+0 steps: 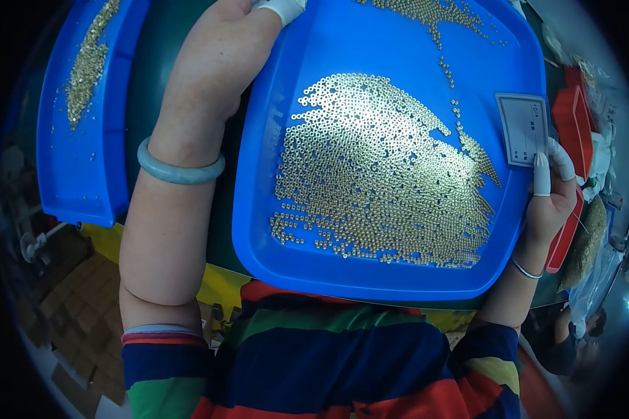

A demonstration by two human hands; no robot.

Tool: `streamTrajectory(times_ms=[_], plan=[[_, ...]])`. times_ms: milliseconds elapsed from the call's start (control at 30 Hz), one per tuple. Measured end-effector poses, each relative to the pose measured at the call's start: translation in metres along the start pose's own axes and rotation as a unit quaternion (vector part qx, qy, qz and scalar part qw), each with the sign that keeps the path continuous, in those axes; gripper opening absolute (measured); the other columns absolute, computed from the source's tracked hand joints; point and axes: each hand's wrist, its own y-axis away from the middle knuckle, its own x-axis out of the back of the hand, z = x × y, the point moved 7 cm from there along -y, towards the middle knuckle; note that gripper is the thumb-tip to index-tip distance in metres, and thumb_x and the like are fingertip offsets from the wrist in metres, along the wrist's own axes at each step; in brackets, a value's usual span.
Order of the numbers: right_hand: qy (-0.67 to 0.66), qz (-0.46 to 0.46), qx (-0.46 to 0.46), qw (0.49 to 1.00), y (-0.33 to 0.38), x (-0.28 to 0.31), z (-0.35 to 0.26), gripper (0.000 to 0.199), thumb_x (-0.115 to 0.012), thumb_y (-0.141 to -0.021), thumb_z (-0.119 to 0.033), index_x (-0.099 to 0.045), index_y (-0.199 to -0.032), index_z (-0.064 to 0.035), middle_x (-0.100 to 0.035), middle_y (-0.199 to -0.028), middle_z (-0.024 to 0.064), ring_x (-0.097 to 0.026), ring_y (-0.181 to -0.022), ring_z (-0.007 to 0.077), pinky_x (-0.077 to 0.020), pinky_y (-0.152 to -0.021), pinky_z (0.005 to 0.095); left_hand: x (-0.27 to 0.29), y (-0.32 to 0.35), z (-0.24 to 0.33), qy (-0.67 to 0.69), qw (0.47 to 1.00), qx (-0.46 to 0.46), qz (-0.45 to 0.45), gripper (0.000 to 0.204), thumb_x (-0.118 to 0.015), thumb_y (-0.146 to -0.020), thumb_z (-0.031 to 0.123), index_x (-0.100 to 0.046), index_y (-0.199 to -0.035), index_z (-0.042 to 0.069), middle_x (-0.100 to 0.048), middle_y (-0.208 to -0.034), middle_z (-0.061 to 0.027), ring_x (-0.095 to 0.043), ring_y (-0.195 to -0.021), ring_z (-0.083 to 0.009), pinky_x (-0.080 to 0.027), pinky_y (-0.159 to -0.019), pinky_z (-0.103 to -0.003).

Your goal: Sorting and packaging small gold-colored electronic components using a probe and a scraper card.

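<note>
- Blue tray [356, 285]: centre to 12 o'clock, with small gold rings [384, 188] spread across it.
- Left hand [227, 56]: 11 o'clock, beside the tray; fingertips cut off, so I can't tell its grip.
- Right hand [553, 199]: 3 o'clock, white-capped fingers at the card's [524, 129] lower corner; clamped on card or tray, I can't tell.
</note>
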Motion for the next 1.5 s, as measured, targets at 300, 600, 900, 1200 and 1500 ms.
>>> streamTrajectory(times_ms=[300, 600, 900, 1200, 1500], plan=[[0.003, -0.006, 0.003, 1.000, -0.001, -0.001, -0.001, 0.028, -0.056, -0.083, 0.000, -0.054, -0.110, 0.0041, -0.061, -0.100, 0.0123, -0.058, -0.091, 0.0147, -0.0457, -0.082, 0.0245, 0.001, 0.002, 0.005, -0.025, 1.000, -0.001, 0.013, 0.037, -0.054, -0.083, 0.014, -0.051, -0.115, -0.005, -0.058, -0.104, -0.0139, -0.055, -0.093, -0.0198, -0.042, -0.083, -0.025], [-0.006, -0.006, -0.005, 1.000, 0.001, 0.000, 0.001, 0.028, -0.056, -0.084, 0.000, -0.053, -0.111, 0.0043, -0.061, -0.101, 0.0120, -0.058, -0.091, 0.0141, -0.0452, -0.083, 0.0245, 0.000, 0.002, 0.000, -0.016, 0.999, 0.028, 0.020, 0.036, -0.053, -0.084, 0.014, -0.051, -0.115, -0.005, -0.058, -0.104, -0.0140, -0.055, -0.093, -0.0198, -0.042, -0.084, -0.026], [0.002, 0.002, -0.009, 1.000, -0.004, 0.002, -0.004, 0.027, -0.055, -0.084, 0.000, -0.053, -0.110, 0.0043, -0.061, -0.101, 0.0120, -0.058, -0.091, 0.0144, -0.0451, -0.083, 0.0251, -0.003, -0.005, 0.001, 0.055, 0.998, 0.003, -0.010, 0.032, -0.053, -0.084, 0.011, -0.052, -0.112, -0.005, -0.059, -0.097, -0.0106, -0.055, -0.086, -0.0173, -0.043, -0.078, -0.025], [-0.010, -0.013, -0.001, 1.000, -0.009, 0.002, -0.007, 0.027, -0.055, -0.084, 0.000, -0.053, -0.110, 0.0036, -0.061, -0.100, 0.0112, -0.058, -0.093, 0.0146, -0.0446, -0.084, 0.0246, -0.004, -0.007, 0.000, 0.014, 0.996, -0.086, -0.033, 0.049, -0.054, -0.085, 0.023, -0.043, -0.125, -0.003, -0.056, -0.111, -0.0204, -0.056, -0.100, -0.0278, -0.045, -0.088, -0.031], [0.048, -0.040, -0.029, 0.998, -0.034, -0.022, -0.040, 0.020, -0.055, -0.084, 0.000, -0.057, -0.103, -0.0015, -0.061, -0.083, 0.0041, -0.051, -0.059, 0.0047, -0.0406, -0.051, 0.0165, -0.003, -0.007, 0.001, 0.017, 0.998, -0.062, -0.016, 0.045, -0.053, -0.084, 0.018, -0.044, -0.122, -0.006, -0.060, -0.089, -0.0125, -0.059, -0.079, -0.0168, -0.047, -0.070, -0.025]])
